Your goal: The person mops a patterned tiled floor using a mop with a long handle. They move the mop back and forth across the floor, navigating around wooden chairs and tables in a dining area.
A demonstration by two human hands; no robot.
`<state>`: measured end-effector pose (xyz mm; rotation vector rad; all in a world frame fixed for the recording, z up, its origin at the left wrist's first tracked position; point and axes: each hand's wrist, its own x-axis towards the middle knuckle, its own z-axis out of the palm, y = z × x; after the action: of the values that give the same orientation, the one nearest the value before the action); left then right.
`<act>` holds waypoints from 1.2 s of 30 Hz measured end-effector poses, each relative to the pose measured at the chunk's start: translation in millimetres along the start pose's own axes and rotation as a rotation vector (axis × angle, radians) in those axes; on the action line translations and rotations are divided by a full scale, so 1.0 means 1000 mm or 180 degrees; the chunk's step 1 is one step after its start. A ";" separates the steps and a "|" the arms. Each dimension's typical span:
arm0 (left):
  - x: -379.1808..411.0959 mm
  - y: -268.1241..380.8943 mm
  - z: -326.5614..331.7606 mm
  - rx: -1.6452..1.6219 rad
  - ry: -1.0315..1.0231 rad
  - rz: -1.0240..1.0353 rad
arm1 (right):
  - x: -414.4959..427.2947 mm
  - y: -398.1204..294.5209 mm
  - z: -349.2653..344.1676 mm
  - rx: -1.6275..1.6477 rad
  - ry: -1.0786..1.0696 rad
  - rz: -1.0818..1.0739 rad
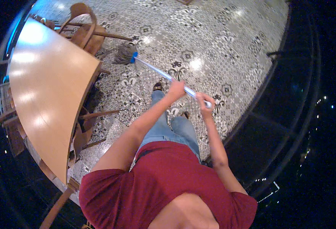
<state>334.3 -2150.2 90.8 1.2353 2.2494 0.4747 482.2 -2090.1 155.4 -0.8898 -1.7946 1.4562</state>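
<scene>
A string mop (pixel 125 54) with grey strands and a blue socket lies with its head on the patterned tile floor, near a wooden chair. Its pale metallic handle (pixel 156 69) slants from the head down to the right, towards my body. My left hand (pixel 177 88) is closed around the middle of the handle. Close to the handle's top end, my right hand (pixel 205 101) grips it too. My feet stand on the tiles below the handle.
A light wooden table (pixel 53 91) fills the left side. A wooden chair (pixel 87 31) stands at its far edge, its leg reaching towards the mop head. Another chair (pixel 83 131) is at the table's near side. Dark glass panels (pixel 271 128) border the floor on the right.
</scene>
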 end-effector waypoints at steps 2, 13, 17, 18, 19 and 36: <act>-0.026 0.078 0.031 0.0069 -0.0496 0.0296 | -0.038 -0.015 -0.090 0.0194 0.0289 0.0274; -0.112 0.246 0.163 -0.0325 -0.1765 0.2347 | -0.194 -0.137 -0.281 0.1297 0.1438 -0.0700; -0.128 0.242 0.168 -0.0232 -0.1531 0.2194 | -0.200 -0.127 -0.264 0.1480 0.1694 -0.1084; -0.129 0.234 0.162 -0.0222 -0.1518 0.2172 | -0.201 -0.126 -0.256 0.1399 0.1588 -0.1149; -0.131 0.227 0.149 -0.0202 -0.1522 0.2148 | -0.201 -0.126 -0.245 0.1321 0.1500 -0.1202; -0.133 0.028 0.078 0.1061 -0.1273 0.1534 | -0.222 -0.038 -0.064 0.2320 0.1887 -0.0411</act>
<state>458.9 -2244.8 80.0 1.8690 1.7291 0.0036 654.3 -2245.6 187.8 -0.6929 -0.7808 1.4089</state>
